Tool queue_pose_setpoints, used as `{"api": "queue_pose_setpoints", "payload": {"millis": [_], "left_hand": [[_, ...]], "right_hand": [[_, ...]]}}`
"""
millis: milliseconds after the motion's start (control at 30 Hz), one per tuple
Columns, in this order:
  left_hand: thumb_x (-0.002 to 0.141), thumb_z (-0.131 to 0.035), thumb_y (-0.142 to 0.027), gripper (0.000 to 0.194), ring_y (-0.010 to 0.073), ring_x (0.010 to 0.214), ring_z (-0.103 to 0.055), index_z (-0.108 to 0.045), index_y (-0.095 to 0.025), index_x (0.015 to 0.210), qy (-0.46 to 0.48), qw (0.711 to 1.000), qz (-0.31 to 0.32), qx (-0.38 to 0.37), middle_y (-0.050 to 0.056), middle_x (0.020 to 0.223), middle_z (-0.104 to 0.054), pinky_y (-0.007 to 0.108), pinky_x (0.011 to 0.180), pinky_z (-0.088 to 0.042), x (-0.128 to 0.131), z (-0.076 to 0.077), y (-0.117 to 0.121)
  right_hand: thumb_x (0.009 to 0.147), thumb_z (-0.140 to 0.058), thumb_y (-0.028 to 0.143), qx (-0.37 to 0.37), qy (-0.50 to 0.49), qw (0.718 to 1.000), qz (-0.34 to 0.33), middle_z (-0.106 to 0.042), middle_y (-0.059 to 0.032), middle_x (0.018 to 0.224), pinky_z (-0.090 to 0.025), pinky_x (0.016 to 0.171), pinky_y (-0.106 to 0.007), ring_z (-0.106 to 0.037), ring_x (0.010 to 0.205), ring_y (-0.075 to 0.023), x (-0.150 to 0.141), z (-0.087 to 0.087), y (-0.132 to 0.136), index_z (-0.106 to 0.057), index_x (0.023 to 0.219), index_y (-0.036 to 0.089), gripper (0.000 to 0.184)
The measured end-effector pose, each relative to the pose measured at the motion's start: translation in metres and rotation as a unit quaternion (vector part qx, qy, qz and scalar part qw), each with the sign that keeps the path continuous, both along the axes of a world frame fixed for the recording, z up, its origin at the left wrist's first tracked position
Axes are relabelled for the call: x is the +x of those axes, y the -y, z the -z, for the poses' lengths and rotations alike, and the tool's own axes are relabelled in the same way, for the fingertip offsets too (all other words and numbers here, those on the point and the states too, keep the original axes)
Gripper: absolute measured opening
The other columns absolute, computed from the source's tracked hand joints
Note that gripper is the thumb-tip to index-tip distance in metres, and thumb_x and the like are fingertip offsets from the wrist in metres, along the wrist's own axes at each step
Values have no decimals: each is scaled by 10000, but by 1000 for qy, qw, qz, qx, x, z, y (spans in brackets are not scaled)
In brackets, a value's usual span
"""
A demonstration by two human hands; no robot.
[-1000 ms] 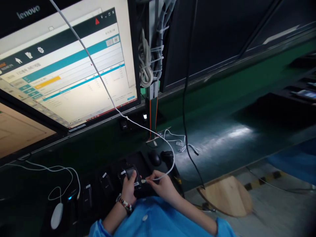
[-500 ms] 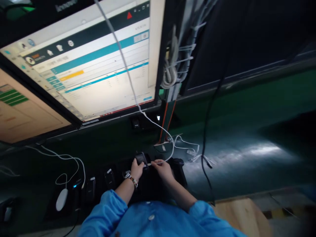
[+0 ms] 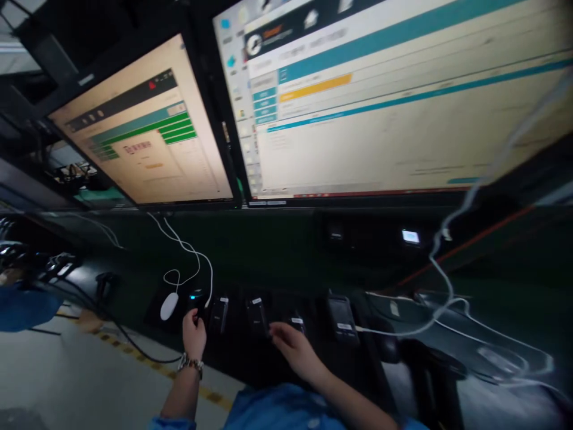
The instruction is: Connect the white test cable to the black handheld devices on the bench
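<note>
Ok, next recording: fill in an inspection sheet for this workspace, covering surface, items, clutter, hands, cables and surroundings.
Surface: dark desk, dimly lit.
Job's things: four labelled dark devices in a row; a blue-lit device to their left.
Clutter: white mouse beside the blue-lit device.
Hands: left hand at the blue-lit device, grip unclear; right hand near the middle devices, nothing seen held.
Cables: white cable reaches the rightmost device's edge, apparently plugged in.
Surroundings: two lit monitors; another person's blue clothing at far left.
</note>
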State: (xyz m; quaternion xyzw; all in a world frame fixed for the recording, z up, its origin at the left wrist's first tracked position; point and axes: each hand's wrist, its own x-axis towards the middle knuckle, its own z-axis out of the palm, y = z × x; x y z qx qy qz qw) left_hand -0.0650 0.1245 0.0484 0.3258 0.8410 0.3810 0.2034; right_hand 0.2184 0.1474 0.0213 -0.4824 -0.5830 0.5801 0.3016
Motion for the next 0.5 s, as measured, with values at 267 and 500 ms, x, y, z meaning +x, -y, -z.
{"api": "queue_pose_setpoints", "payload": {"millis": [267,500], "left_hand": [[758,-602,-106,238,246,1168,-564,-632,-142,991,7,999,-3,-49,132,1145,-648,358,1050,-380,-68,42,-18],[817,-673,-245,234,213,1005,-620,-627,-122,1011,81,984,52,-151,65,1035,-664,433,941,-474,-90,75,-46]], "right_hand": [[824,-517,130,97,173,975,-98,-617,-180,1156,-472,940,-377,-591,1049,-258,-162,-8,-41,-597,1217,84,404],[721,-657,56,256,259,900,-241,-541,-126,1306,-301,1033,-485,-394,1238,-341,-205,-15,-91,-749,889,209,245]]}}
